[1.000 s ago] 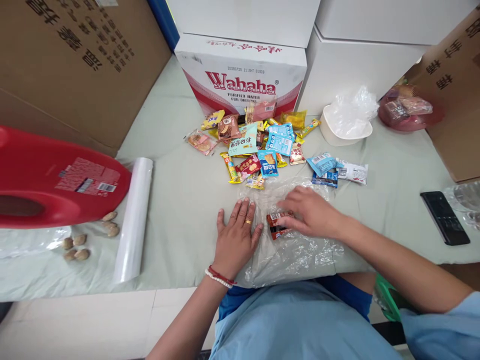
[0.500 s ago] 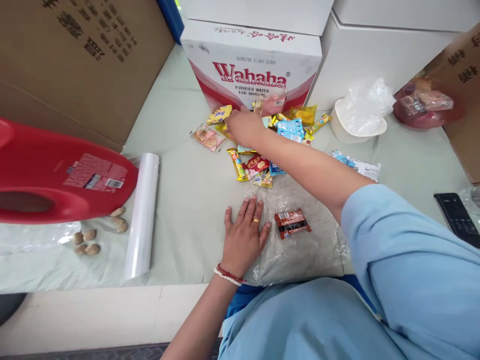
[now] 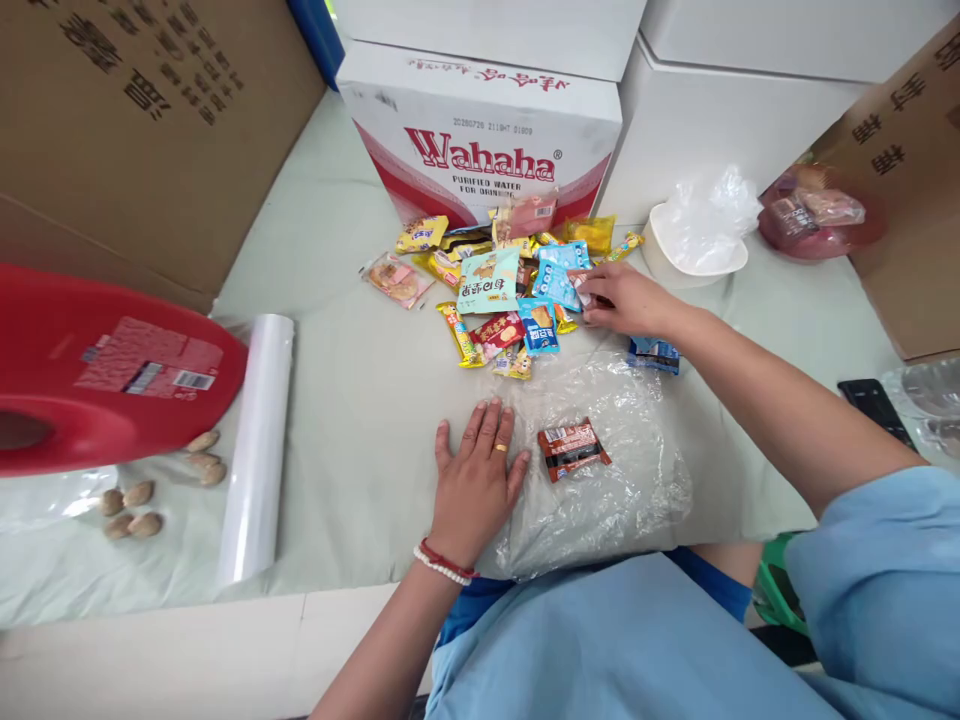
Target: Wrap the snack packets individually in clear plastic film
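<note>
My left hand (image 3: 475, 490) lies flat on the cloth, fingers spread, its thumb beside a clear plastic bag (image 3: 637, 490). A reddish-brown snack packet (image 3: 572, 448) lies on that bag. At the right side of a snack pile, my right hand (image 3: 626, 298) is closed with fingertips pinching a small brownish packet (image 3: 579, 282), mostly hidden by the fingers. Against it are light-blue packets (image 3: 556, 284). A pale-green packet (image 3: 489, 282), a red packet (image 3: 498, 334), a blue packet (image 3: 539, 326) and a yellow stick packet (image 3: 460, 335) lie in the pile.
A white and red water carton (image 3: 487, 150) stands behind the pile. To the right are a cream bowl (image 3: 694, 250) with clear plastic, dark-blue packets (image 3: 654, 354) and a phone (image 3: 874, 410). On the left are a plastic roll (image 3: 259, 450), a red jug (image 3: 150, 365) and several walnuts (image 3: 139, 493).
My right hand has moved from the left of the pile to its right side, uncovering the pale-green packet. My left hand stays flat on the cloth. The view has shifted slightly.
</note>
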`<state>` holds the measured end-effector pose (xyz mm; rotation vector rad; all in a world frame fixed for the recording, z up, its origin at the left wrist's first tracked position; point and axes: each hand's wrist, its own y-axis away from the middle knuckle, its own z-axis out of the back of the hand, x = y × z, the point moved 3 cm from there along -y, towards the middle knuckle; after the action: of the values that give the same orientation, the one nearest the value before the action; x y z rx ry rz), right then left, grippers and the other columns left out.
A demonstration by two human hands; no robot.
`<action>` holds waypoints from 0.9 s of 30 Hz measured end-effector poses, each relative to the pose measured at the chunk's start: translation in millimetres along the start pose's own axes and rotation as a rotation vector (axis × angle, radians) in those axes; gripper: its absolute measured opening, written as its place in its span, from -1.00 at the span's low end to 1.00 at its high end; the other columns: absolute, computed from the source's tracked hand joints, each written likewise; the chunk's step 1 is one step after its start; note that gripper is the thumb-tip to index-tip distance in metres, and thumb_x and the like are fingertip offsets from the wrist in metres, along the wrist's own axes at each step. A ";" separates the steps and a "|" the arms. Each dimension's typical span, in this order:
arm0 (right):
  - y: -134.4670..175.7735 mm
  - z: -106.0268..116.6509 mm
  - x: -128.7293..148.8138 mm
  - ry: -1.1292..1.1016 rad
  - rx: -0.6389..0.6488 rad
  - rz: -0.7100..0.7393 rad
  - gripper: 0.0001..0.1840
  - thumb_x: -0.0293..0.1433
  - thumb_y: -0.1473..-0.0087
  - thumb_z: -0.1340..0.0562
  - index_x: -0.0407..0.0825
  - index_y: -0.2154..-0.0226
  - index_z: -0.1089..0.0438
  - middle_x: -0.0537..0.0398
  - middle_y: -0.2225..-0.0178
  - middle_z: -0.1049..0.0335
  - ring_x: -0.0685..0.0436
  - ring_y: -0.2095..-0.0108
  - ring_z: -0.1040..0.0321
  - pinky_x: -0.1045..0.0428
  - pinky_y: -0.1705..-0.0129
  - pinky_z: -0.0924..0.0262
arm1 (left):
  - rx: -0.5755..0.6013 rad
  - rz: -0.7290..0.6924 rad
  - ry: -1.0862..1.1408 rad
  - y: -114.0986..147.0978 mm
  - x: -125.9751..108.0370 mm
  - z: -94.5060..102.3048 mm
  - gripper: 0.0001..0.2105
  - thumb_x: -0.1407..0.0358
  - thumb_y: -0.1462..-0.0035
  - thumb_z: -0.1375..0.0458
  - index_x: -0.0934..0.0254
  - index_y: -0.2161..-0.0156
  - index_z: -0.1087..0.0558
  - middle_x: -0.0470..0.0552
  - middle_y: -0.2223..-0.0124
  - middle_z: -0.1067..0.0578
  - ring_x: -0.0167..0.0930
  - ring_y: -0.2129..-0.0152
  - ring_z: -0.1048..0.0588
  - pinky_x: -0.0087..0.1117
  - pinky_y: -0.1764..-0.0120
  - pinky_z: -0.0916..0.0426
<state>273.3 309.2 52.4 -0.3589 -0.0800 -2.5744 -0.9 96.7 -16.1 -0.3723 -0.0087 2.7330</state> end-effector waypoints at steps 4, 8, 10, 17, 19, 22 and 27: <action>-45.3 -6.8 35.8 0.038 -0.079 -0.104 -0.54 -0.25 -0.31 -0.17 -0.10 -0.13 -0.52 -0.23 -0.07 -0.55 -0.43 -0.12 -0.39 -0.26 -0.19 -0.22 | 0.008 0.001 -0.017 0.2 0.1 -0.5 -0.45 0.11 -0.50 0.07 0.28 -0.48 -0.17 0.23 -0.50 -0.18 -0.12 -0.46 -0.17 0.27 -0.46 0.17; -90.9 -22.3 71.4 0.048 0.044 -0.253 -0.58 -0.40 -0.18 -0.27 -0.15 -0.08 -0.50 -0.29 -0.05 -0.55 -0.43 -0.05 -0.44 -0.19 -0.06 -0.30 | 0.010 0.008 -0.027 0.1 0.2 -0.6 -0.45 0.10 -0.51 0.08 0.27 -0.47 -0.19 0.22 -0.50 -0.18 -0.13 -0.46 -0.17 0.25 -0.46 0.16; -99.8 -24.7 73.8 0.019 0.064 -0.330 -0.67 -0.45 -0.14 -0.29 -0.14 0.02 -0.53 -0.26 0.03 -0.59 -0.41 0.02 -0.49 -0.17 -0.02 -0.33 | 0.008 0.011 -0.027 0.2 0.0 -0.2 -0.46 0.10 -0.51 0.09 0.27 -0.46 -0.19 0.22 -0.50 -0.18 -0.14 -0.46 -0.18 0.24 -0.46 0.15; -28.8 12.1 37.3 -0.249 -0.313 -0.272 -0.64 -0.18 -0.25 -0.27 -0.05 0.03 -0.55 -0.07 0.13 -0.58 -0.31 0.09 -0.48 -0.22 -0.02 -0.39 | 0.021 0.026 0.018 0.1 -0.8 1.3 -0.45 0.09 -0.51 0.09 0.25 -0.46 -0.19 0.19 -0.50 -0.18 -0.15 -0.46 -0.17 0.24 -0.47 0.17; 14.6 15.8 40.3 -0.447 -0.237 -0.234 -0.55 -0.04 -0.31 -0.21 -0.02 0.01 -0.55 0.00 0.17 -0.58 -0.28 0.11 -0.49 -0.19 0.01 -0.41 | 0.020 0.021 0.033 -0.2 -0.8 1.1 -0.45 0.09 -0.51 0.10 0.24 -0.47 -0.19 0.19 -0.51 -0.16 -0.15 -0.47 -0.15 0.24 -0.47 0.21; 76.3 9.3 65.8 -0.689 0.042 -0.170 -0.50 0.03 -0.27 -0.26 0.02 -0.01 -0.56 0.05 0.14 -0.61 -0.25 0.11 -0.53 -0.15 0.02 -0.43 | 0.008 0.021 0.064 -0.9 -0.5 0.5 -0.45 0.10 -0.50 0.09 0.21 -0.48 -0.16 0.19 -0.51 -0.16 -0.12 -0.47 -0.15 0.26 -0.47 0.24; 127.0 -17.8 105.4 -0.690 0.363 -0.033 -0.61 -0.16 -0.38 -0.17 0.03 -0.09 -0.54 -0.02 0.01 -0.60 -0.20 0.03 -0.53 -0.11 -0.08 -0.39 | -0.006 0.018 0.090 -1.7 -0.6 0.4 -0.45 0.12 -0.49 0.08 0.21 -0.48 -0.18 0.20 -0.50 -0.19 -0.10 -0.45 -0.18 0.28 -0.46 0.25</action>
<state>248.2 145.3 61.9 -1.0805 -0.7870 -2.2837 0.2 98.1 -15.5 -0.4991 0.0110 2.7314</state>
